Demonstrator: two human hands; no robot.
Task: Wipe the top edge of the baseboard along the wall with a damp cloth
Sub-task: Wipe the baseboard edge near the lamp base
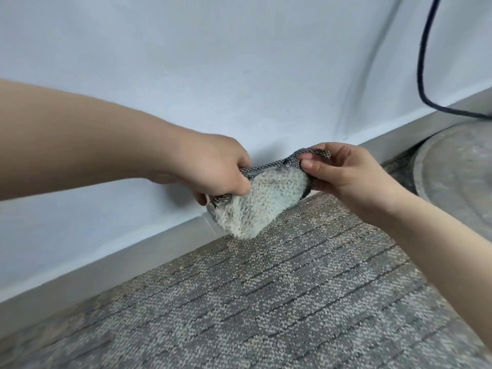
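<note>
A fluffy off-white cloth (262,202) with a grey woven border hangs in the air just in front of the grey baseboard (106,258), which runs diagonally from lower left to upper right under the pale wall. My left hand (213,166) grips the cloth's left edge. My right hand (343,173) pinches its upper right corner between thumb and fingers. The cloth is stretched between both hands, and its lower end dangles close to the baseboard's face. Behind the hands and cloth, part of the baseboard's top edge is hidden.
Grey patterned carpet (266,302) covers the floor, with pale crumbs near the baseboard. A round grey base (458,177) sits on the floor at the right. A dark cable (422,59) hangs down the wall at upper right and curves toward that base.
</note>
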